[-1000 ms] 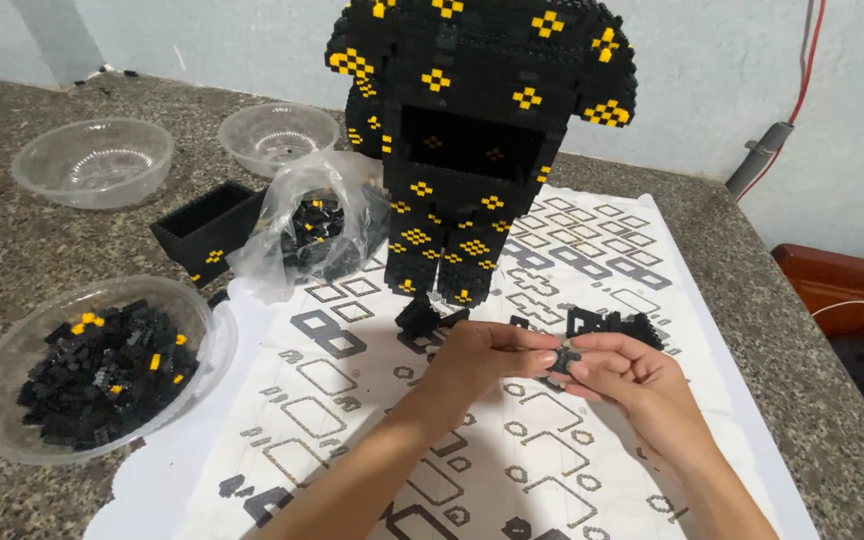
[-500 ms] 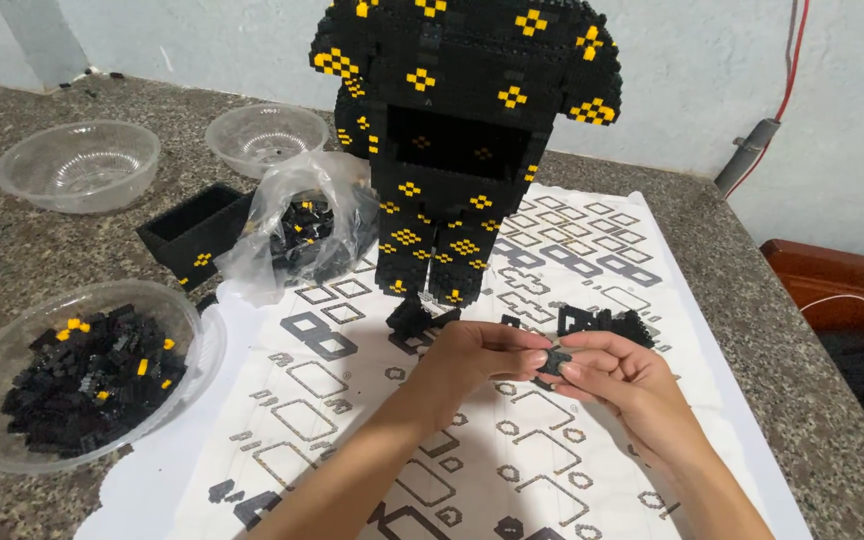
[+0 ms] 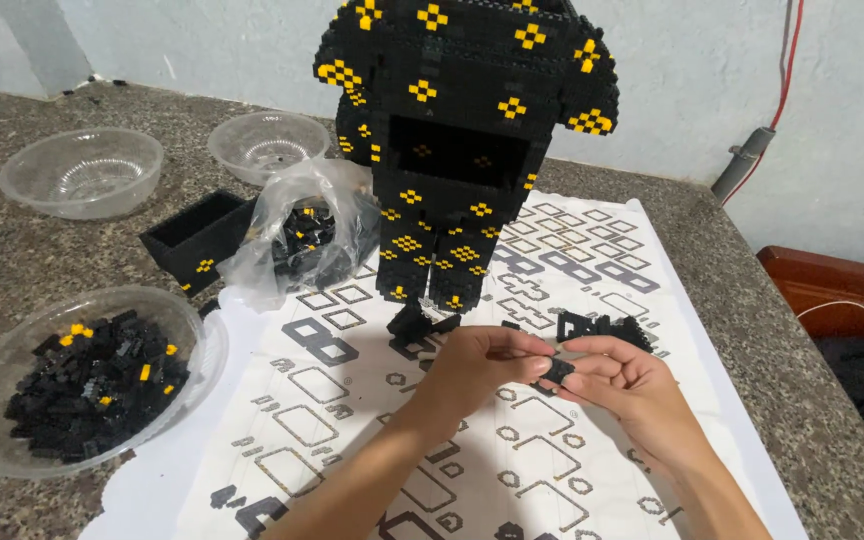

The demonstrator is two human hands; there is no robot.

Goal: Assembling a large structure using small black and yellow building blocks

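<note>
In front of the tall black-and-yellow brick figure, both hands meet over the printed paper sheet: the left hand and right hand pinch one small black brick piece between their fingertips. The figure's body and legs look largely built. Much seems left: a clear bowl of loose black bricks left of the figure, a plastic bag of bricks, a small brick pile. The desk edge lies to the right; open sheet sits before the figure.
</note>
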